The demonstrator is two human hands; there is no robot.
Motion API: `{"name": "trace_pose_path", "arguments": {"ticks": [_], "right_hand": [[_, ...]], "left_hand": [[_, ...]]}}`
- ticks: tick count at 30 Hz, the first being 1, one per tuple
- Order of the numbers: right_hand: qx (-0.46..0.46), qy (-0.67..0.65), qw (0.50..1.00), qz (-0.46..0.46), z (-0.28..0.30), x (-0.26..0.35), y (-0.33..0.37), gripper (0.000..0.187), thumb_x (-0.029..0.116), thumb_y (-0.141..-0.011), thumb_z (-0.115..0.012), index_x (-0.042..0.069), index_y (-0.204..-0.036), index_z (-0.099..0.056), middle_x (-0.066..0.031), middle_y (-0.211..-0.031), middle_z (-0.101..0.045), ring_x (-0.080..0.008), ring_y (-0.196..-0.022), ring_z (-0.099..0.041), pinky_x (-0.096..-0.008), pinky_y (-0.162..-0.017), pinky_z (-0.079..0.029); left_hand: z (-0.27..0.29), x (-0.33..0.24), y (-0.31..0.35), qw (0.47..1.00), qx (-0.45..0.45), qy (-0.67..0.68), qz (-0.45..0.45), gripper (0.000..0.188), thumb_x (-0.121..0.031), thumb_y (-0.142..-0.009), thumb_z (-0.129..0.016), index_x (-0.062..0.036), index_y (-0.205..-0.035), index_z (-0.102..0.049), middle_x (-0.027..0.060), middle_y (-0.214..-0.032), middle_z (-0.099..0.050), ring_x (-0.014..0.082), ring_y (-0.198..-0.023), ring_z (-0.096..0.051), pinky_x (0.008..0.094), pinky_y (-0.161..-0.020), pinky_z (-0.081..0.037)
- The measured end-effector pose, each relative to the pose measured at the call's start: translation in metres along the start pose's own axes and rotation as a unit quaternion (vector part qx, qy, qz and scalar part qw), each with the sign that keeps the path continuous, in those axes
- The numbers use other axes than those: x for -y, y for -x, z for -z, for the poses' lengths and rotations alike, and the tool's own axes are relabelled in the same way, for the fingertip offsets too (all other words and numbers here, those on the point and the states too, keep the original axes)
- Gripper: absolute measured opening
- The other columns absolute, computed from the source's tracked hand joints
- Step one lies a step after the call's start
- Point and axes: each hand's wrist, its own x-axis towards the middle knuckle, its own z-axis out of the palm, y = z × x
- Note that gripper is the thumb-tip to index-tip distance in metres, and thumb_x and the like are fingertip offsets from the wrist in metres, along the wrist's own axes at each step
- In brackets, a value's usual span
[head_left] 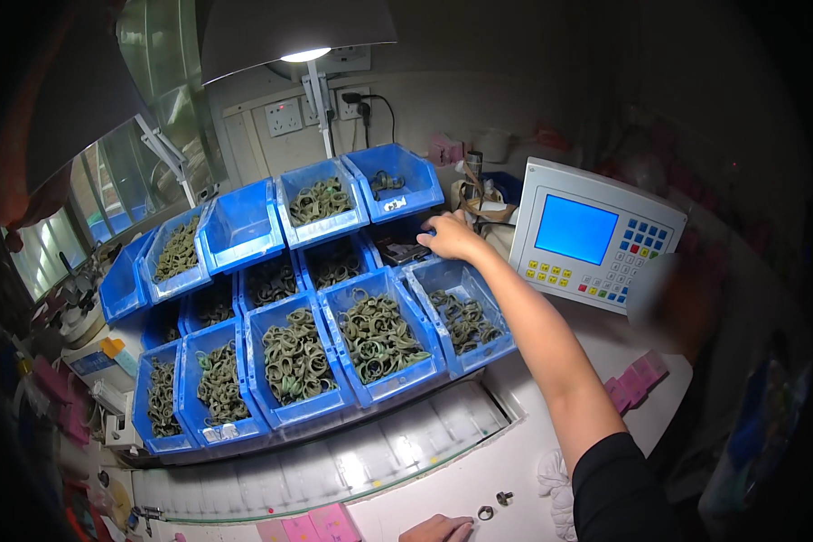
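My right hand (450,237) reaches to the back right, into the gap between an upper blue bin (415,200) and a lower blue bin (495,354). Thumb and fingers are apart there, close to a flat dark object (401,251); I see nothing held. At the lower edge, my left hand (438,530) rests on the white table, mostly cut off, its visible fingers stretched to the right with nothing seen in them. Just right of it lie a dark ring (486,513) and a second small ring-like piece (504,498). Several blue bins hold greenish-grey rings (300,357).
A grey control unit (522,217) with a blue screen stands right of my arm. Below the bins runs a glass-topped strip (334,477). Pink blocks (321,526) lie at the front edge, others (637,379) at right, near white crumpled cloth (558,492). A lamp (307,56) hangs above.
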Motion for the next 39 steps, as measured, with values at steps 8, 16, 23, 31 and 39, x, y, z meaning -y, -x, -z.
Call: {"name": "trace_pose_path", "arguments": {"ticks": [8, 16, 23, 31, 39], "right_hand": [[-0.02, -0.018, 0.999, 0.02, 0.004, -0.001, 0.007, 0.046, 0.04, -0.092, -0.065, 0.01, -0.127, -0.068, -0.0181, -0.136, -0.057, -0.0397, -0.131, -0.042, -0.0476, -0.114, -0.031], [-0.013, -0.059, 0.996, 0.069, 0.013, -0.001, 0.03, 0.041, 0.032, -0.091, -0.067, 0.009, -0.125, -0.068, -0.0168, -0.142, -0.054, -0.0402, -0.134, -0.04, -0.0469, -0.115, -0.032], [-0.08, -0.099, 0.979, 0.162, 0.03, 0.032, 0.095, 0.037, 0.026, -0.092, -0.066, 0.005, -0.123, -0.067, -0.0195, -0.149, -0.046, -0.0373, -0.14, -0.034, -0.046, -0.118, -0.029], [-0.127, -0.106, 0.94, 0.3, 0.057, 0.051, 0.253, 0.028, 0.019, -0.093, -0.065, 0.002, -0.115, -0.067, -0.0178, -0.135, -0.058, -0.0352, -0.118, -0.054, -0.0429, -0.104, -0.043], [0.057, -0.258, 0.957, 0.118, -0.012, 0.042, 0.481, 0.039, 0.024, -0.095, -0.065, 0.006, -0.13, -0.062, -0.0202, -0.143, -0.052, -0.0364, -0.12, -0.055, -0.043, -0.104, -0.044]], "left_hand": [[0.0, 0.002, 0.0, 1.0, 0.003, -0.001, 0.009, 0.014, -0.011, -0.084, -0.072, -0.009, -0.098, -0.072, 0.0089, -0.091, -0.07, 0.0283, -0.079, -0.069, 0.0399, -0.064, -0.055], [-0.001, 0.004, 0.001, 0.998, 0.03, 0.019, 0.054, 0.017, -0.017, -0.089, -0.068, -0.0077, -0.102, -0.071, 0.0129, -0.093, -0.069, 0.0324, -0.084, -0.068, 0.0427, -0.069, -0.054], [0.006, -0.011, 0.0, 0.979, 0.051, 0.105, 0.169, 0.026, -0.025, -0.09, -0.066, -0.0068, -0.108, -0.071, 0.0164, -0.103, -0.07, 0.0367, -0.094, -0.067, 0.0426, -0.081, -0.053], [0.01, -0.022, -0.002, 0.981, 0.103, 0.026, 0.159, 0.029, -0.024, -0.09, -0.068, -0.0062, -0.113, -0.071, 0.0163, -0.104, -0.07, 0.0326, -0.094, -0.068, 0.0421, -0.083, -0.053], [0.006, -0.004, -0.002, 0.998, 0.027, -0.044, 0.028, 0.03, -0.031, -0.086, -0.074, -0.0184, -0.113, -0.072, 0.004, -0.085, -0.061, 0.0221, -0.072, -0.065, 0.0354, -0.063, -0.052]]}}
